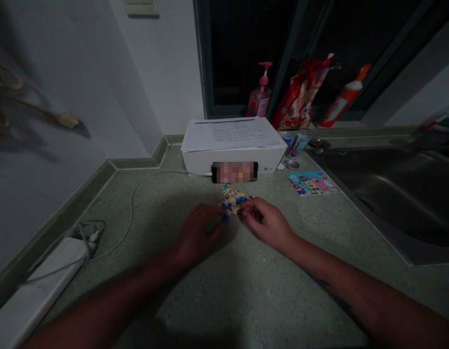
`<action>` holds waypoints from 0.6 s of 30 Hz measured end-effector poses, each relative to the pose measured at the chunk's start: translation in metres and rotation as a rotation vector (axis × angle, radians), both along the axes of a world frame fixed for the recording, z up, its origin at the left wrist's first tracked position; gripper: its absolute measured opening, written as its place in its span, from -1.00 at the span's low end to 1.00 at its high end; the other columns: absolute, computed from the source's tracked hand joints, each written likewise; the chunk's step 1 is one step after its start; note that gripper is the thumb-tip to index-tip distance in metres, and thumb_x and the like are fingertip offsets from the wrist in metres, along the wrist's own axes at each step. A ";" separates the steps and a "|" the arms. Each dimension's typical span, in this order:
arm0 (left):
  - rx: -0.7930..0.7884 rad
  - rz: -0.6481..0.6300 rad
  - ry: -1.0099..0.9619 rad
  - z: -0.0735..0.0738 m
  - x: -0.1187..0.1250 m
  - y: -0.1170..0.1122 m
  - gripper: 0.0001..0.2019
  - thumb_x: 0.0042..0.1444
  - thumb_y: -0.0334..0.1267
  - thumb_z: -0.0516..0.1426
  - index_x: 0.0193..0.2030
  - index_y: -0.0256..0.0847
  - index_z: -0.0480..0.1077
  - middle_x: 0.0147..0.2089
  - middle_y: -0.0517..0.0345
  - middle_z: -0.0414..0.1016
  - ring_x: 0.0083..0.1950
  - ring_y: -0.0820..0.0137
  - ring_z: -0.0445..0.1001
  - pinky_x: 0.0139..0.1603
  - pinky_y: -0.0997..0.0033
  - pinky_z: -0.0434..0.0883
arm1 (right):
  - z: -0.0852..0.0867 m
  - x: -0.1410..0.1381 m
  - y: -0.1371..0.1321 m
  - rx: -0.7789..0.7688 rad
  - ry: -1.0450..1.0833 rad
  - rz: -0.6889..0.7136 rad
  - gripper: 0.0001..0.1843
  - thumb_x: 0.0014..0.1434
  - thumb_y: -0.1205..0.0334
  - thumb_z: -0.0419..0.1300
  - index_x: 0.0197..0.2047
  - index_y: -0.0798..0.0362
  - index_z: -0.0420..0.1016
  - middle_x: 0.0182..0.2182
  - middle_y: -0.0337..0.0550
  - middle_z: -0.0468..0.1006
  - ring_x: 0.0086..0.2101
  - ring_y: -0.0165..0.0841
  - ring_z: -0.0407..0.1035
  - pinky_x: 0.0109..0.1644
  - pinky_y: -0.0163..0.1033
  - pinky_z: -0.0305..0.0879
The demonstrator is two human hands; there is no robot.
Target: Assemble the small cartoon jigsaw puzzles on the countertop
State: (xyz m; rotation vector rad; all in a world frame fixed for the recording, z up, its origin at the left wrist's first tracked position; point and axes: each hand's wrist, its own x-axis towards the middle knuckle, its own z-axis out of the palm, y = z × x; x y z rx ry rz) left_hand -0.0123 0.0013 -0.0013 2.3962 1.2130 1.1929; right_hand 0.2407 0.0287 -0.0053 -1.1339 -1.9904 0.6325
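Observation:
A small pile of jigsaw puzzle pieces (pixel 231 198) lies on the counter, some tan, some blue or yellow. My left hand (pixel 199 231) reaches in from the left, its thumb and forefinger apart around a blue puzzle piece (pixel 225 219) at the near edge of the pile; whether it touches that piece is hard to tell. On the right side of the pile my right hand (pixel 270 222) is closed in a pinch, with a small dark puzzle piece (pixel 240 212) at its fingertips. The dim light blurs the details.
Behind the pile a phone (pixel 235 172) leans against a white box (pixel 195 160), its cable (pixel 132 194) running left to a power strip (pixel 46 276). At right are a colourful picture card (pixel 313 182), a can (pixel 299 144) and a steel sink (pixel 391 194). Bottles and a red bag (pixel 300 94) stand behind.

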 end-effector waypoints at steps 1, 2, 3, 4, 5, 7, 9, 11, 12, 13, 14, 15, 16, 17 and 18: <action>-0.001 0.003 -0.003 0.000 0.000 0.000 -0.78 0.34 -0.31 0.25 0.09 -0.01 0.51 -0.03 0.04 0.70 -0.02 0.09 0.69 0.03 -0.11 0.70 | 0.001 0.003 0.003 0.050 -0.037 -0.012 -0.86 0.36 0.24 0.21 -0.04 -0.10 0.55 -0.25 -0.13 0.62 -0.28 -0.20 0.54 -0.23 -0.10 0.44; 0.000 0.004 -0.006 0.000 0.000 0.000 -0.78 0.35 -0.30 0.25 0.09 -0.01 0.50 -0.03 0.04 0.70 -0.02 0.09 0.69 0.03 -0.12 0.70 | 0.002 0.005 0.005 0.091 -0.065 -0.020 -0.86 0.36 0.26 0.20 -0.05 -0.10 0.55 -0.22 -0.11 0.63 -0.24 -0.18 0.56 -0.19 -0.08 0.47; 0.001 0.000 -0.008 0.000 0.001 -0.001 -0.79 0.36 -0.29 0.25 0.09 0.00 0.50 -0.03 0.05 0.70 -0.02 0.09 0.69 0.02 -0.13 0.70 | 0.002 0.007 0.007 0.124 -0.087 -0.026 -0.85 0.36 0.27 0.19 -0.05 -0.11 0.55 -0.20 -0.09 0.63 -0.19 -0.15 0.57 -0.15 -0.05 0.49; -0.002 -0.005 -0.008 0.000 0.001 -0.001 -0.80 0.36 -0.28 0.25 0.09 0.00 0.50 -0.04 0.05 0.70 -0.02 0.09 0.69 0.03 -0.13 0.70 | 0.002 0.008 0.009 0.151 -0.105 -0.031 -0.85 0.37 0.28 0.19 -0.05 -0.11 0.55 -0.18 -0.07 0.64 -0.15 -0.13 0.58 -0.11 -0.03 0.52; -0.003 -0.009 -0.009 -0.001 0.002 -0.002 -0.81 0.37 -0.27 0.25 0.08 0.01 0.50 -0.04 0.06 0.70 -0.02 0.09 0.69 0.03 -0.12 0.69 | 0.001 0.009 0.011 0.173 -0.120 -0.035 -0.85 0.38 0.29 0.18 -0.05 -0.11 0.54 -0.15 -0.06 0.65 -0.12 -0.11 0.58 -0.06 0.00 0.53; 0.000 -0.019 0.001 -0.001 0.002 -0.002 -0.82 0.36 -0.28 0.25 0.06 0.00 0.50 -0.04 0.07 0.70 -0.02 0.10 0.69 0.05 -0.11 0.68 | -0.001 0.010 0.013 0.209 -0.154 -0.039 -0.82 0.39 0.32 0.18 -0.03 -0.10 0.55 -0.11 -0.02 0.66 -0.06 -0.08 0.58 0.03 0.07 0.56; 0.010 -0.041 0.020 -0.001 0.003 -0.002 -0.84 0.35 -0.31 0.25 0.03 -0.02 0.49 -0.05 0.08 0.70 -0.03 0.12 0.68 0.05 -0.07 0.66 | -0.003 0.011 0.014 0.235 -0.193 -0.033 -0.80 0.38 0.35 0.18 -0.02 -0.09 0.56 -0.07 0.01 0.66 -0.02 -0.05 0.58 0.09 0.12 0.56; 0.025 -0.087 0.033 0.000 0.003 -0.001 -0.86 0.33 -0.35 0.26 -0.02 -0.04 0.49 -0.07 0.10 0.70 -0.05 0.15 0.68 0.05 -0.03 0.64 | -0.005 0.011 0.015 0.253 -0.229 -0.029 -0.81 0.39 0.35 0.19 -0.02 -0.07 0.58 -0.03 0.05 0.66 0.01 -0.03 0.57 0.13 0.17 0.57; 0.030 -0.117 0.039 0.000 0.003 -0.001 -0.86 0.32 -0.37 0.26 -0.04 -0.04 0.49 -0.08 0.12 0.71 -0.05 0.16 0.68 0.06 -0.01 0.63 | -0.005 0.011 0.015 0.262 -0.243 -0.029 -0.82 0.40 0.33 0.19 -0.02 -0.07 0.58 -0.01 0.07 0.66 0.03 -0.01 0.57 0.15 0.20 0.56; 0.034 -0.148 0.044 0.000 0.004 -0.001 -0.86 0.31 -0.38 0.27 -0.06 -0.05 0.50 -0.09 0.13 0.71 -0.06 0.18 0.67 0.07 0.00 0.61 | -0.005 0.011 0.015 0.273 -0.255 -0.026 -0.82 0.41 0.32 0.19 -0.02 -0.07 0.59 0.02 0.08 0.66 0.05 0.00 0.57 0.16 0.22 0.56; 0.042 -0.179 0.047 0.000 0.005 -0.001 -0.85 0.30 -0.40 0.27 -0.08 -0.05 0.50 -0.09 0.14 0.71 -0.06 0.20 0.67 0.08 0.02 0.60 | -0.005 0.011 0.015 0.288 -0.265 -0.020 -0.82 0.41 0.31 0.19 -0.01 -0.07 0.60 0.04 0.09 0.66 0.07 0.00 0.56 0.18 0.23 0.56; 0.050 -0.210 0.053 0.000 0.005 -0.002 -0.85 0.29 -0.42 0.26 -0.09 -0.06 0.51 -0.10 0.15 0.70 -0.07 0.22 0.67 0.10 0.03 0.59 | -0.005 0.010 0.014 0.307 -0.273 -0.010 -0.82 0.42 0.30 0.20 -0.01 -0.07 0.61 0.06 0.09 0.65 0.09 0.01 0.56 0.20 0.24 0.55; 0.052 -0.239 0.064 0.000 0.006 -0.002 -0.85 0.29 -0.42 0.26 -0.10 -0.07 0.51 -0.10 0.15 0.70 -0.07 0.23 0.66 0.11 0.04 0.58 | -0.004 0.009 0.014 0.327 -0.281 0.004 -0.81 0.42 0.30 0.20 0.01 -0.07 0.62 0.09 0.09 0.65 0.12 0.01 0.54 0.23 0.24 0.54; 0.048 -0.264 0.080 0.000 0.007 -0.003 -0.87 0.30 -0.42 0.25 -0.11 -0.08 0.52 -0.11 0.15 0.69 -0.08 0.25 0.66 0.13 0.04 0.57 | -0.004 0.008 0.014 0.347 -0.291 0.021 -0.80 0.42 0.29 0.21 0.03 -0.08 0.62 0.12 0.09 0.63 0.16 0.01 0.53 0.26 0.25 0.52; 0.040 -0.289 0.098 0.000 0.008 -0.004 -0.88 0.31 -0.42 0.24 -0.13 -0.08 0.52 -0.12 0.14 0.69 -0.08 0.25 0.65 0.15 0.04 0.56 | -0.004 0.007 0.014 0.366 -0.302 0.037 -0.78 0.42 0.28 0.22 0.06 -0.08 0.63 0.16 0.09 0.62 0.20 0.02 0.50 0.30 0.26 0.50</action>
